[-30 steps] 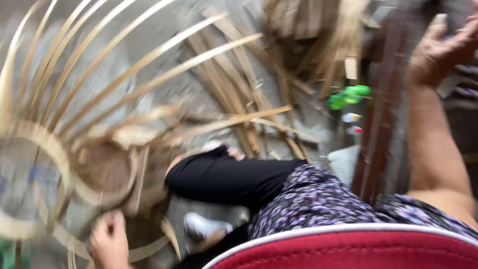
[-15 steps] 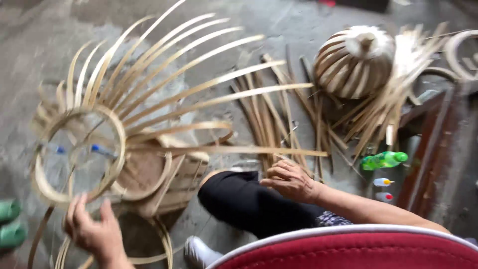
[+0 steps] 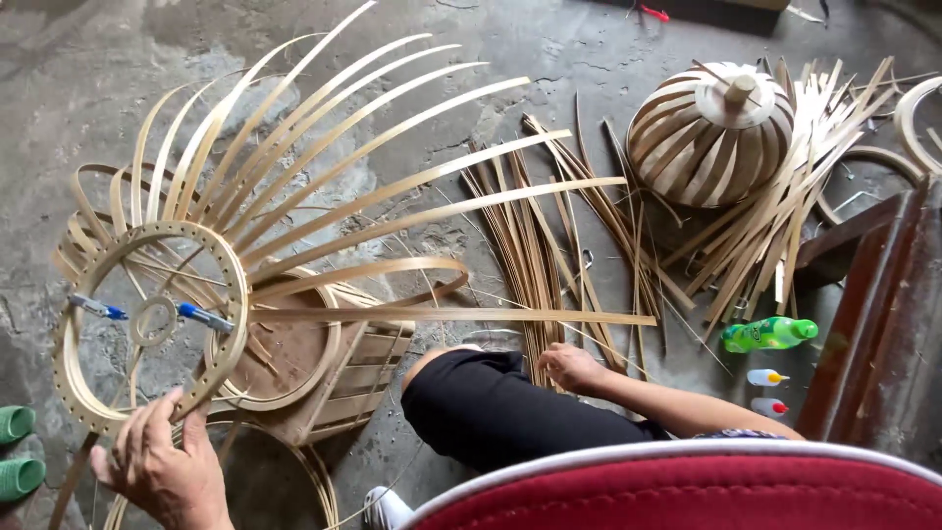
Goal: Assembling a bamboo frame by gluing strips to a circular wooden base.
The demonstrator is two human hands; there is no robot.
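My left hand (image 3: 162, 461) grips the lower edge of a round bamboo ring (image 3: 231, 285) pierced with holes, from which long bamboo strips (image 3: 392, 157) fan up and to the right. My right hand (image 3: 572, 366) rests low on a bundle of loose bamboo strips (image 3: 535, 255) lying on the concrete floor, its fingers curled on their ends. My knee in black trousers (image 3: 491, 407) is between the two hands.
A finished domed bamboo shade (image 3: 708, 132) sits at the upper right on more strips. A green bottle (image 3: 770, 334) and two small glue bottles (image 3: 767, 377) lie by a dark wooden bench (image 3: 888, 304). A wooden stool (image 3: 353, 363) stands under the frame. Green sandals (image 3: 18, 451) lie at the left.
The view swung and steadied. My right hand came down from the upper right to the loose strips on the floor. My left hand stays on the ring.
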